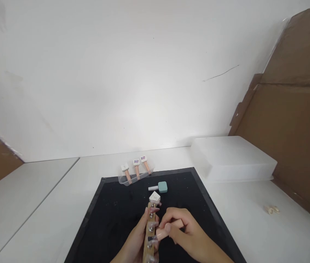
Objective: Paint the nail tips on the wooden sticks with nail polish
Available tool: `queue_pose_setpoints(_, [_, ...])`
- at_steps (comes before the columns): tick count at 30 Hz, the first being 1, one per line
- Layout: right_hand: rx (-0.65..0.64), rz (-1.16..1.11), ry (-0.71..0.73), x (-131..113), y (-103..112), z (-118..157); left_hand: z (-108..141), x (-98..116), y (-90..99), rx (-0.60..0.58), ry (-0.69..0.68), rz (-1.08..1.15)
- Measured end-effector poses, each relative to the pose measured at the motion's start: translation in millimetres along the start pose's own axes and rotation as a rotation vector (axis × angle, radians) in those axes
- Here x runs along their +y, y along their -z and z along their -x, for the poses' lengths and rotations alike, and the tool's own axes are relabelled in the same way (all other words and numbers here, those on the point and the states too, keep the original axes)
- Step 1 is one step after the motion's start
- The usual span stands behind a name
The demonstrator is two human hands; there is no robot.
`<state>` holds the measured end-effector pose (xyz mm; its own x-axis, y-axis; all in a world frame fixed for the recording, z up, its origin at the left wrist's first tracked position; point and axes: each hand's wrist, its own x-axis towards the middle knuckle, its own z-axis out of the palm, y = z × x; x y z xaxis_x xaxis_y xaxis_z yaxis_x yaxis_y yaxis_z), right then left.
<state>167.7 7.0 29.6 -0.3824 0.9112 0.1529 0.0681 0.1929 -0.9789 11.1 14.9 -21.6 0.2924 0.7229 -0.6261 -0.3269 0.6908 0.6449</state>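
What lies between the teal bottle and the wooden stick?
In the head view, a white bottle shows between the teal bottle and the far end of the wooden stick, which the left hand holds.

Left grip point(136, 236) holds strip point(148, 220); right grip point(190, 231), brush point(162, 234).

Left lane: black rectangular mat point(104, 215) passable.
Near centre: narrow wooden strip point(148, 233), left hand point(134, 239) and right hand point(188, 230) obstruct.
Beyond strip: teal rounded-square bottle point(162, 187) obstructs.
Far edge: clear plastic tray point(124, 183) obstructs.
Right: translucent white box point(237, 160) obstructs.
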Motion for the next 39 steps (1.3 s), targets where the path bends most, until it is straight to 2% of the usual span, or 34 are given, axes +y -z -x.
queue_pose_setpoints(16, [0.068,0.006,-0.034,1,-3,-2,7,6,-9.4,0.029,0.047,-0.009])
queue_pose_setpoints(25, [0.102,-0.021,-0.093,11,-3,-3,8,6,-8.0,-0.042,0.043,0.001])
queue_pose_setpoints(30, [0.131,-0.055,-0.075,13,-2,-5,3,1,-1.9,-0.062,0.007,0.029])
queue_pose_setpoints(35, [0.175,-0.048,0.009,11,-1,-5,0,-1,0.3,-0.093,0.01,-0.011])
queue_pose_setpoints(39, [0.098,-0.048,0.034,8,-2,-3,0,-1,0.2,-0.099,0.002,-0.035])
